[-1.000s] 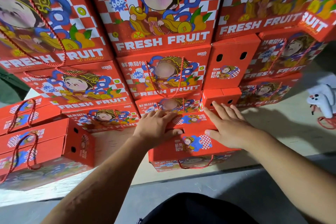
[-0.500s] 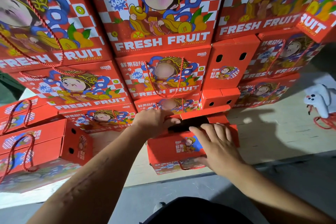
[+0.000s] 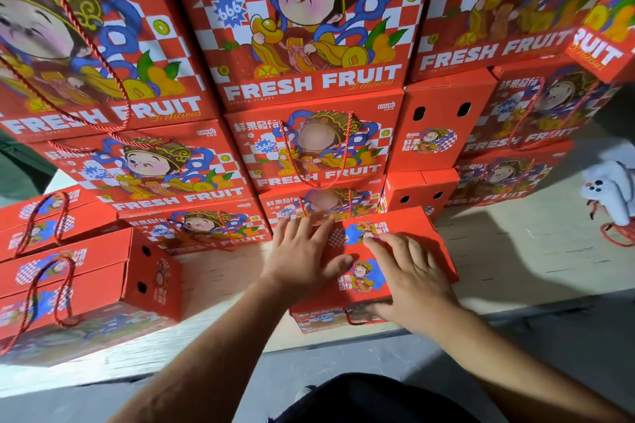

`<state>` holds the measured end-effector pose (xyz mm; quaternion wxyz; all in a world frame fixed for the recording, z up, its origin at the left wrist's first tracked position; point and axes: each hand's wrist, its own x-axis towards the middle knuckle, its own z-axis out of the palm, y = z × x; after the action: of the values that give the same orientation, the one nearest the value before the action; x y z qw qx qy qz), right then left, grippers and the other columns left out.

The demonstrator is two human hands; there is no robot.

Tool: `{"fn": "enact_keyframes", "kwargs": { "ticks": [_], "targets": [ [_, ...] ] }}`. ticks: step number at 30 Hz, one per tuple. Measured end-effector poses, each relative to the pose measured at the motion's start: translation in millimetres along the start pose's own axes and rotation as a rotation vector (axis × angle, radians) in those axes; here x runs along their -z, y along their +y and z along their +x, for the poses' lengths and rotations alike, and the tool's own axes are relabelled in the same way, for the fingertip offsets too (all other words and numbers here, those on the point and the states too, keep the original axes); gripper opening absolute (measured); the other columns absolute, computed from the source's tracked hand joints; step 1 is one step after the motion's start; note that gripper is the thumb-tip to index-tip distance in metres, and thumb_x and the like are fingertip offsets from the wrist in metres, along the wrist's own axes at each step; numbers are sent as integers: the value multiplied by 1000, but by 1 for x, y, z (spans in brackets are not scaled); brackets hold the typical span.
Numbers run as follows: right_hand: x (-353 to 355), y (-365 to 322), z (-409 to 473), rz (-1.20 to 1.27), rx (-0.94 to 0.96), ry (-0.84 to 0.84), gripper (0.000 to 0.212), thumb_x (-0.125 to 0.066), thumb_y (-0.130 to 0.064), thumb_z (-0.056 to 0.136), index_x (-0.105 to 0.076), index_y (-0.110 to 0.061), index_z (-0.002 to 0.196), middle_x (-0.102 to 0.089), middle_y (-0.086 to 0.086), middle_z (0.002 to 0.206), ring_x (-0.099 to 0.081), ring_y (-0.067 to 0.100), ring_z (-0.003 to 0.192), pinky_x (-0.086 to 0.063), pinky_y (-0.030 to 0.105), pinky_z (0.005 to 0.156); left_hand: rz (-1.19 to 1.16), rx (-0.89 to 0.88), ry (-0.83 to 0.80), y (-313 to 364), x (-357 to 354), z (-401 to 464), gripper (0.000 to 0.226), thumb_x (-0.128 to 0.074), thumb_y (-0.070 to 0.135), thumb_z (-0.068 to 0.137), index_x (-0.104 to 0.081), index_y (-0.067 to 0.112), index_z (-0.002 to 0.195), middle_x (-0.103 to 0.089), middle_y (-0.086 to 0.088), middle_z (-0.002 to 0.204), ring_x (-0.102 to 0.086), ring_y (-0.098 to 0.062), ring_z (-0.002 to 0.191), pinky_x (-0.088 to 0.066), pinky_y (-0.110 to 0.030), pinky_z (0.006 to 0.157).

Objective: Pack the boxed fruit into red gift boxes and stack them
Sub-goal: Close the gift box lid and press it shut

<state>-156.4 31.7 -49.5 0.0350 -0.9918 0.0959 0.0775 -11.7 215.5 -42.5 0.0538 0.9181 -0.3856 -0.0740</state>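
Fingers [image 3: 302, 233] of left hand [image 3: 304, 259] spread flat, pressing lid of red gift box [image 3: 409, 227]. Right hand [image 3: 414, 280] at 3 o'clock of left, fingers splayed on same lid, thumb over front edge. Box low on wooden pallet [image 3: 515, 264], touching stacked boxes [image 3: 309, 154] at 12 o'clock.

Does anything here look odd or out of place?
Mostly tidy red boxes. One oddity: a white plush toy with red cord lies on the floor at far right, the only thing there that isn't a box.
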Motion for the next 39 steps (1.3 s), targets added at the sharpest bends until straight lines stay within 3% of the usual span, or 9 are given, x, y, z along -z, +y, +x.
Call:
{"fn": "enact_keyframes", "kwargs": {
  "ticks": [4, 8, 11, 15, 20, 26, 32, 36, 39],
  "targets": [
    [-6, 2, -8, -14, 15, 206, 101, -80, -76, 47, -60, -26, 132, -50, 1, 128, -52, 31, 103, -47, 48, 86, -22, -157, 384, 14, -18, -32, 76, -44, 90, 88, -67, 28, 126, -60, 1, 117, -54, -28, 100, -39, -43, 90],
    [-9, 7, -7, -44, 68, 251, 99, -76, -80, 48, -57, -23, 126, -52, 4, 123, -52, 30, 92, -43, 45, 81, 70, -146, 306, 25, -26, -52, 93, -46, 97, 76, -60, 24, 132, -55, -4, 109, -47, -29, 89, -40, -45, 78],
    [-3, 5, -1, -6, 32, 124, 119, -85, -73, 40, -47, -23, 141, -41, 6, 143, -55, 34, 114, -49, 45, 92, 108, -125, 212, 25, -26, -49, 102, -50, 96, 73, -52, 27, 148, -55, -4, 112, -51, -30, 92, -45, -46, 81],
    [-5, 8, 19, 94, 85, -46, 139, -71, -71, 63, 26, -40, 157, 30, -1, 167, 23, 23, 155, -7, 46, 125, 27, -63, 183, 23, -30, -39, 113, -44, 98, 76, -41, 24, 161, -51, -16, 148, -49, -39, 130, -34, -53, 115],
    [3, 19, 25, 132, 165, -119, 131, -55, -84, 64, 34, -45, 151, 47, -10, 158, 43, 11, 146, 18, 40, 122, 1, -129, 107, 18, -26, -36, 118, -39, 97, 79, -19, 23, 168, -19, -11, 174, -19, -33, 160, -2, -54, 131],
    [6, -2, 24, 270, 189, -18, 83, -16, -73, 93, 14, -37, 162, 30, -14, 166, 34, 5, 149, 13, 34, 124, -97, -122, 43, 20, -23, -33, 79, -18, 65, 102, 1, 26, 168, 8, 4, 175, 18, -20, 161, 9, -47, 130],
    [4, 7, 24, 181, 172, -48, 85, 0, -79, 91, 11, -36, 163, 29, -14, 165, 30, 9, 152, 18, 33, 123, -27, -84, 48, 11, -35, -32, 83, -7, 72, 100, 2, 24, 167, 15, 2, 173, 21, -20, 160, 6, -45, 131],
    [10, 71, 17, 330, -117, 15, 79, -29, -71, 96, -8, -35, 164, 4, -7, 173, -4, 20, 159, -13, 43, 127, -501, 371, 258, -23, -29, -44, 78, -37, 65, 104, -32, 14, 163, -24, -7, 173, -16, -21, 161, -15, -41, 129],
    [3, 86, 6, 626, -284, 81, 73, -45, -60, 95, -20, -35, 159, -32, -2, 162, -42, 24, 142, -41, 44, 112, -1256, 567, 159, -23, -23, -55, 53, -41, 58, 107, -53, 30, 150, -55, 5, 154, -44, -11, 146, -33, -36, 120]
  ]
}}
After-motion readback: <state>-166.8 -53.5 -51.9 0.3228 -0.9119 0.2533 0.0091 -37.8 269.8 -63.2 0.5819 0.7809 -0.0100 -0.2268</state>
